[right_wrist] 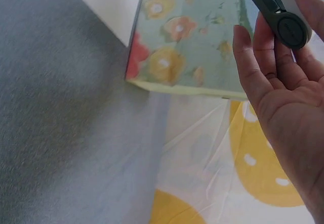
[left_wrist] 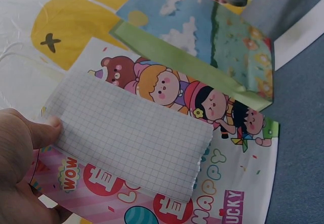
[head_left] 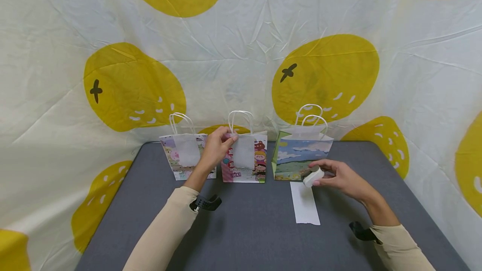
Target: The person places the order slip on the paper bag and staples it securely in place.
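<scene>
My left hand (head_left: 218, 146) pinches the top edge of the middle paper bag (head_left: 260, 158), its thumb on a gridded paper slip (left_wrist: 131, 133) that lies against the bag's front. Cartoon figures and the word LUCKY decorate this bag. In my right hand (head_left: 340, 179) is a small white and black stapler (head_left: 313, 177), gripped between thumb and fingers in front of the landscape-print bag (head_left: 305, 152). Below the stapler, a loose white paper slip (head_left: 305, 206) lies on the table. The right wrist view shows the stapler's round dark end (right_wrist: 292, 30) beside the fingers.
At the left stands another paper bag (head_left: 171, 154) with a white slip (head_left: 187, 149) on its front. All three bags have white twisted handles and line the back of the grey table (head_left: 248, 229). A lemon-print cloth (head_left: 226, 53) hangs close behind.
</scene>
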A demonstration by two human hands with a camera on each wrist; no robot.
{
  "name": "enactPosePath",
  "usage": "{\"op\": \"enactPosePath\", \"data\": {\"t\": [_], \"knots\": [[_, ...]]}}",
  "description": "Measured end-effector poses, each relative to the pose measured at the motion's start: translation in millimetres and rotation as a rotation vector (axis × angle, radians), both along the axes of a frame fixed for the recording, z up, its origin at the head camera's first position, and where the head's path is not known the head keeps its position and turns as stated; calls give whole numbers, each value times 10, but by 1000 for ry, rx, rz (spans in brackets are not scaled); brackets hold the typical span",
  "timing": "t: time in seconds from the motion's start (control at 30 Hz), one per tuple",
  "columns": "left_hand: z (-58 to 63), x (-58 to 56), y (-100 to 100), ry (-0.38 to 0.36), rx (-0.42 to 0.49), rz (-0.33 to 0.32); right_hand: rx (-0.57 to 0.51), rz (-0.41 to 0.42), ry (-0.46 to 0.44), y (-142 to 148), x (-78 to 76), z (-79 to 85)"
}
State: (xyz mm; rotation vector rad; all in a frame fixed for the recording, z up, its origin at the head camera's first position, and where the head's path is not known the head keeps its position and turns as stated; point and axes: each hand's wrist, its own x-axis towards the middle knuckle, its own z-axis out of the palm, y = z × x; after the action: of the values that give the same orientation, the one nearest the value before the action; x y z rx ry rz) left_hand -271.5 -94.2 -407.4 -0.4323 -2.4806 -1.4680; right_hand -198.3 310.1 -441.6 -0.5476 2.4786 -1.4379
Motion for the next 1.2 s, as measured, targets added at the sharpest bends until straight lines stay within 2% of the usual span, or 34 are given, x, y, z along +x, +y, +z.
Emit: {"op": "enactPosePath", "data": {"t": [0.27, 0.47, 0.67, 0.83, 0.97, 1.2], "knots": [[3, 2, 3, 2, 10, -6, -14, 18, 53, -46, -17, 25], [3, 6, 1, -6, 16, -8, -34, 30, 40, -126, 4, 96], [1, 5, -1, -1, 8, -7, -23, 5, 19, -224, 7, 199], [2, 1, -3, 3, 3, -5, -89, 9, 3, -305, 1, 288], [10, 4, -3, -2, 7, -8, -100, 12, 25, -362, -7, 352], [9, 4, -5, -13, 11, -12, -37, 13, 119, -454, -19, 471]]}}
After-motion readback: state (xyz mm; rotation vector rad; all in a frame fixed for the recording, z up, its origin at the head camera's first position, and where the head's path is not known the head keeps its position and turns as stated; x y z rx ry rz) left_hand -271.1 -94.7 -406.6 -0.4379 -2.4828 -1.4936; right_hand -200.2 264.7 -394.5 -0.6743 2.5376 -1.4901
